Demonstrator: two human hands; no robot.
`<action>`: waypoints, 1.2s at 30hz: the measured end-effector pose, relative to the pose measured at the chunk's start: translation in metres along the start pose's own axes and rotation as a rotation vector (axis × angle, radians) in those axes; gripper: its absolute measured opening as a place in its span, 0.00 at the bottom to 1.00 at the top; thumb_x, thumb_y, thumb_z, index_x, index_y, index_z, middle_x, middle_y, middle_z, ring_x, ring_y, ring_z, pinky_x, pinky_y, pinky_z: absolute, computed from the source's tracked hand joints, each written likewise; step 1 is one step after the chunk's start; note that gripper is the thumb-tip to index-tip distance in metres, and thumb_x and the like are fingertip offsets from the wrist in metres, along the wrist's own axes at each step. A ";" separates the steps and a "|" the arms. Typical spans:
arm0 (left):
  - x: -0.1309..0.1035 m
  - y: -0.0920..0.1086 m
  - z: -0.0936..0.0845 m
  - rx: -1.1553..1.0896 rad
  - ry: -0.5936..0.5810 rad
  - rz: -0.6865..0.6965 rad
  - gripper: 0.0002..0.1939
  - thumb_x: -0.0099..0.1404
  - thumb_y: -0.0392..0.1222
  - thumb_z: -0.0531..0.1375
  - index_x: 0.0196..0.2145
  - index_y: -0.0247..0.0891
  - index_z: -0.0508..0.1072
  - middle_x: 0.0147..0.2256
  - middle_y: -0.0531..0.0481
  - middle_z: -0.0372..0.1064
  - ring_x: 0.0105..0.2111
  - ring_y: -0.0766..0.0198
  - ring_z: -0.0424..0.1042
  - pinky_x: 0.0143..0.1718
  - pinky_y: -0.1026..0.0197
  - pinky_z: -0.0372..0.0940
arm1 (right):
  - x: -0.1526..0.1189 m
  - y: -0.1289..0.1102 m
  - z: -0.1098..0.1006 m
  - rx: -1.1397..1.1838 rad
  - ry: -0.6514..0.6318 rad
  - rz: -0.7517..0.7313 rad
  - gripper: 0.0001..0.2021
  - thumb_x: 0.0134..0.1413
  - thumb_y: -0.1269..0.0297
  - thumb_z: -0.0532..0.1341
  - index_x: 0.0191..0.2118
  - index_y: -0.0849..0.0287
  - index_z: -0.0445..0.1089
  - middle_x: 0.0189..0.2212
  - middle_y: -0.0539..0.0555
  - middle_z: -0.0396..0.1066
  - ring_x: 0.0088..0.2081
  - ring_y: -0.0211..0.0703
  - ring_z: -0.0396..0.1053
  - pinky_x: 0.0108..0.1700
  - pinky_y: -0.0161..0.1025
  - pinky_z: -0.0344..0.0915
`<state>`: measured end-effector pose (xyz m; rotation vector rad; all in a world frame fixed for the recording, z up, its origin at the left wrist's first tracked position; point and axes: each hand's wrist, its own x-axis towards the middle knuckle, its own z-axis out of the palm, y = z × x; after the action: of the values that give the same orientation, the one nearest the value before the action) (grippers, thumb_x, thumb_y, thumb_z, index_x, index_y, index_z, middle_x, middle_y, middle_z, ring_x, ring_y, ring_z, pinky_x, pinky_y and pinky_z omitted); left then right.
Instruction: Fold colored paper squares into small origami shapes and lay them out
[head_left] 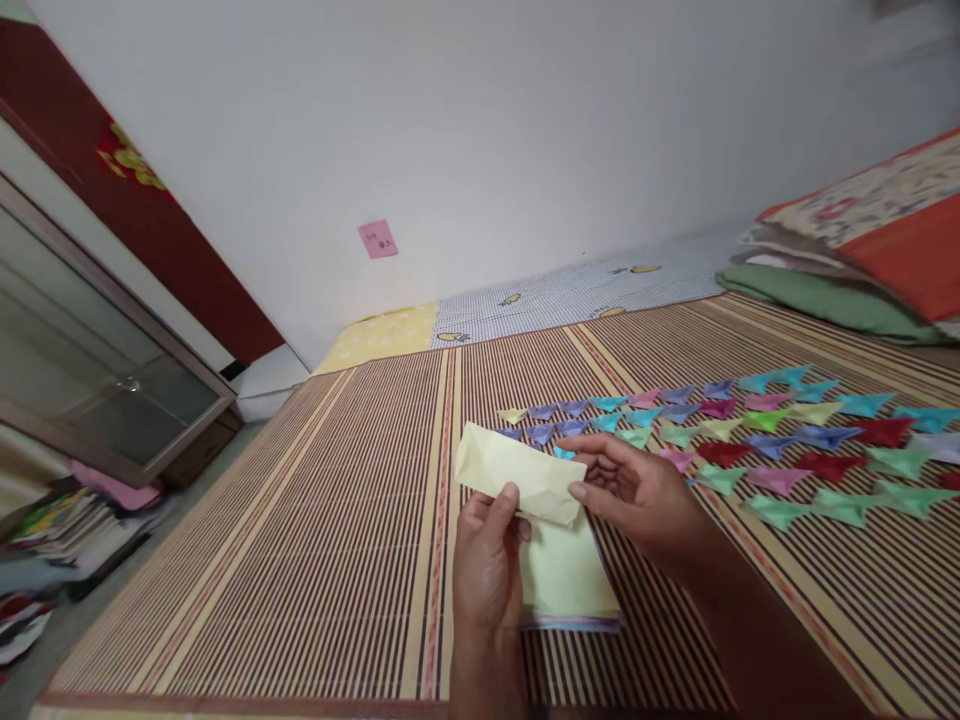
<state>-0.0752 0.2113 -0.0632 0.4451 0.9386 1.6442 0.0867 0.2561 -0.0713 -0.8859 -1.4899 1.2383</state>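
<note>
A pale yellow sheet of paper (517,474), folded into a long strip with creases, is held up in front of me. My left hand (491,555) pinches its lower edge, thumb on the near face and fingers behind. At the strip's right end, my right hand (637,495) has its thumb at the edge and its fingers curled close behind, partly hidden. Beneath the strip lies a stack of square paper (574,575) with a yellow sheet on top and blue and purplish edges showing below. Several rows of folded paper shapes (765,447) in many colours stand to the right.
A striped bamboo mat (337,530) covers the bed. Folded bedding (892,240) is piled at the far right. A pink note (377,239) is stuck to the white wall. On the left are a glass-fronted cabinet door (112,340) and stacked books (67,525) beside the bed.
</note>
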 end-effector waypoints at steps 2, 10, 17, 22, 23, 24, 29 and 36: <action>-0.001 0.000 0.001 -0.002 -0.010 0.002 0.20 0.44 0.44 0.79 0.27 0.32 0.76 0.24 0.54 0.72 0.20 0.74 0.62 0.21 0.70 0.59 | -0.001 0.001 0.000 -0.057 -0.076 0.019 0.15 0.54 0.63 0.68 0.48 0.57 0.75 0.35 0.53 0.77 0.36 0.46 0.74 0.38 0.42 0.70; -0.002 0.001 0.004 -0.012 -0.018 0.020 0.20 0.45 0.44 0.79 0.31 0.32 0.77 0.27 0.52 0.75 0.21 0.74 0.64 0.20 0.71 0.60 | -0.001 0.000 -0.002 -0.066 -0.130 0.027 0.07 0.58 0.61 0.66 0.33 0.58 0.72 0.28 0.49 0.70 0.30 0.42 0.68 0.33 0.38 0.65; -0.002 0.003 -0.001 0.055 -0.002 0.061 0.21 0.44 0.48 0.79 0.29 0.34 0.76 0.28 0.51 0.76 0.23 0.70 0.70 0.19 0.70 0.63 | 0.000 -0.008 -0.010 0.059 -0.163 0.029 0.14 0.64 0.50 0.62 0.38 0.57 0.75 0.31 0.52 0.74 0.33 0.42 0.70 0.34 0.37 0.66; 0.000 0.001 -0.010 0.206 -0.074 0.092 0.19 0.53 0.52 0.75 0.31 0.32 0.79 0.25 0.51 0.75 0.20 0.72 0.65 0.22 0.69 0.64 | 0.001 -0.007 -0.006 0.055 -0.181 0.028 0.11 0.60 0.53 0.67 0.37 0.57 0.75 0.32 0.51 0.74 0.34 0.42 0.71 0.37 0.36 0.67; 0.001 0.000 -0.011 0.224 -0.091 0.087 0.19 0.55 0.52 0.74 0.31 0.32 0.79 0.25 0.51 0.75 0.21 0.72 0.65 0.23 0.69 0.63 | 0.001 -0.006 -0.005 0.060 -0.192 0.027 0.11 0.59 0.54 0.67 0.37 0.57 0.75 0.32 0.51 0.74 0.34 0.41 0.70 0.36 0.36 0.66; 0.001 0.000 -0.012 0.238 -0.108 0.082 0.19 0.56 0.52 0.74 0.32 0.32 0.79 0.26 0.51 0.75 0.21 0.71 0.65 0.23 0.69 0.63 | 0.001 -0.005 -0.005 0.063 -0.200 0.029 0.11 0.59 0.54 0.67 0.37 0.57 0.75 0.31 0.51 0.73 0.34 0.41 0.70 0.35 0.36 0.65; 0.001 -0.002 -0.015 0.306 -0.175 0.083 0.19 0.60 0.54 0.71 0.33 0.32 0.80 0.27 0.49 0.75 0.23 0.70 0.65 0.25 0.68 0.63 | 0.001 -0.007 -0.004 0.042 -0.198 0.049 0.15 0.63 0.51 0.63 0.34 0.58 0.73 0.26 0.48 0.68 0.29 0.37 0.63 0.31 0.35 0.60; -0.001 -0.002 -0.013 0.344 -0.264 0.017 0.21 0.60 0.56 0.70 0.33 0.31 0.80 0.26 0.48 0.75 0.22 0.70 0.66 0.25 0.68 0.63 | 0.002 -0.007 -0.003 0.106 -0.181 0.109 0.17 0.58 0.47 0.66 0.33 0.58 0.71 0.26 0.48 0.66 0.29 0.38 0.63 0.32 0.35 0.60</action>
<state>-0.0834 0.2057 -0.0725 0.8843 1.0199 1.3980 0.0894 0.2575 -0.0645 -0.8101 -1.5175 1.4971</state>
